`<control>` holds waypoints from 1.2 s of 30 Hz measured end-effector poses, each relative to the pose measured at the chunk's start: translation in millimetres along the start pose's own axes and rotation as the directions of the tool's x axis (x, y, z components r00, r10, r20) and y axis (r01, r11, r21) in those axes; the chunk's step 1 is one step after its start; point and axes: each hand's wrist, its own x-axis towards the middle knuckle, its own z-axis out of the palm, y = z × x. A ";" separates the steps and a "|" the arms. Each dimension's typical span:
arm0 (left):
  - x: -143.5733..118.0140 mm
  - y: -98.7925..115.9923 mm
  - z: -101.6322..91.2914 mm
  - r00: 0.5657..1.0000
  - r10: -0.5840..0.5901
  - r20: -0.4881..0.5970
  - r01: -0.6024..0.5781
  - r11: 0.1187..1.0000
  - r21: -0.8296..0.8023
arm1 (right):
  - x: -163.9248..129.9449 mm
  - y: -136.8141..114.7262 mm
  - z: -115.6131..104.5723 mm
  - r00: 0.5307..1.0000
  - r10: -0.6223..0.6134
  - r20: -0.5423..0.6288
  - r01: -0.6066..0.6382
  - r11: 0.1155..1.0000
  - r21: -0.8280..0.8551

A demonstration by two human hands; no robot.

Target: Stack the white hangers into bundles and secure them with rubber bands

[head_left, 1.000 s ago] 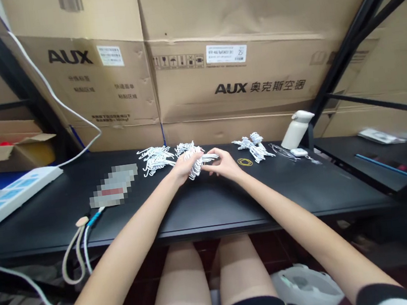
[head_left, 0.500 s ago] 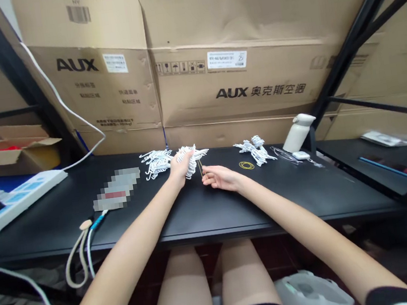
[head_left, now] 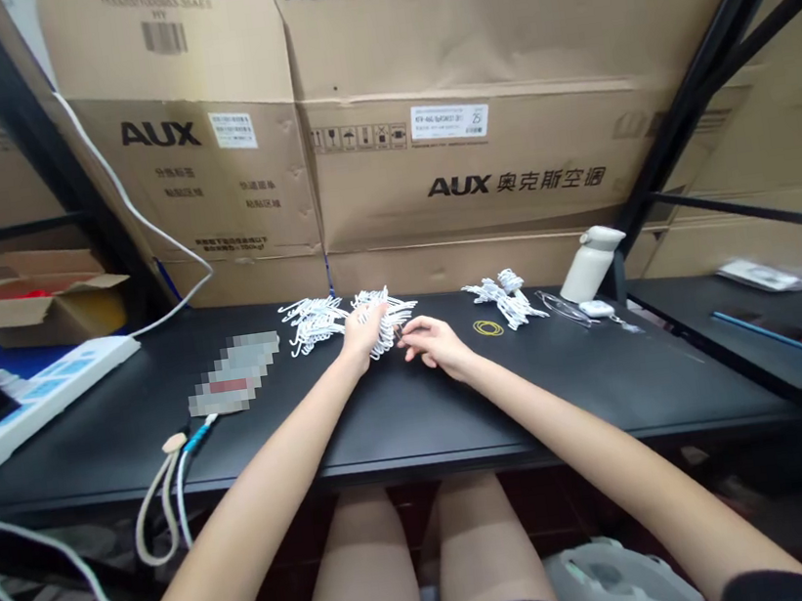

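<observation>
My left hand is closed around a bundle of white wire hooks, just above the black table top. Close to the bundle's right side, my right hand pinches a thin yellowish rubber band, mostly hidden by the fingers. To the left of the held bundle lies another pile of white hooks. On the right, loose yellow rubber bands rest near more white hooks, which look gathered into bundles.
A white bottle stands at the back right beside a small white case and a clear cable. Leftward lie a blurred-out flat object with a strap and a white power strip. Cardboard walls off the back.
My right hand has moved up and closer to the bundle, and the band that was stretched below it now shows much shorter. My left hand keeps its hold.
</observation>
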 end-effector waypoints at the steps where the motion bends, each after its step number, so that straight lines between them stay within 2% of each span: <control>1: 0.0 0.5 0.4 1.000 0.006 -0.020 -0.006 1.000 -0.006 | -0.1 1.1 0.4 0.997 -0.078 -0.016 0.076 0.992 -0.096; 3: 0.3 1.2 1.1 0.998 0.005 -0.065 -0.006 1.000 -0.021 | -0.5 3.2 0.8 0.968 -0.249 -0.044 0.222 0.921 -0.321; 6: 0.8 2.1 2.3 0.992 -0.046 -0.116 0.041 0.998 -0.046 | -1.7 5.8 0.2 0.864 -0.502 -0.028 0.368 0.669 -0.646; 8: 0.4 2.9 3.4 0.988 -0.084 -0.130 0.076 0.995 -0.063 | -2.5 6.6 -0.2 0.806 -0.591 0.036 0.394 0.490 -0.778; 10: -0.7 3.9 4.8 0.985 -0.109 -0.131 0.100 0.992 -0.076 | -2.9 6.6 -0.7 0.779 -0.621 0.084 0.401 0.391 -0.829; 13: -3.7 5.1 7.5 0.987 -0.111 -0.120 0.101 0.991 -0.086 | -3.1 5.4 -1.7 0.764 -0.637 0.099 0.393 0.339 -0.855; 19: -9.9 4.8 12.1 0.993 -0.053 -0.108 0.047 0.997 -0.060 | -7.6 2.9 0.7 0.784 -0.607 0.130 0.322 0.217 -0.922; 21: -10.8 4.5 12.5 0.993 -0.029 -0.118 0.022 0.998 -0.057 | -9.4 2.5 2.9 0.760 -0.628 0.168 0.344 0.169 -0.924; 23: -10.7 4.4 12.3 0.992 -0.006 -0.129 -0.001 0.998 -0.059 | -10.0 2.5 4.3 0.709 -0.671 0.216 0.400 0.130 -0.907; 26: -9.4 4.3 11.2 0.988 0.009 -0.151 -0.019 0.998 -0.067 | -9.4 2.8 4.5 0.630 -0.730 0.265 0.516 0.139 -0.845; 28: -8.3 4.8 10.3 0.987 0.003 -0.159 -0.016 0.997 -0.080 | -9.7 2.2 4.3 0.624 -0.723 0.297 0.598 0.197 -0.776; 32: -6.6 7.2 7.7 0.991 -0.044 -0.127 0.027 0.991 -0.129 | -14.6 -1.4 7.5 0.678 -0.655 0.335 0.666 0.353 -0.657; 36: -5.1 8.4 3.9 0.991 -0.130 0.011 0.130 0.973 -0.191 | -17.3 -3.3 12.3 0.793 -0.563 0.233 0.595 0.636 -0.492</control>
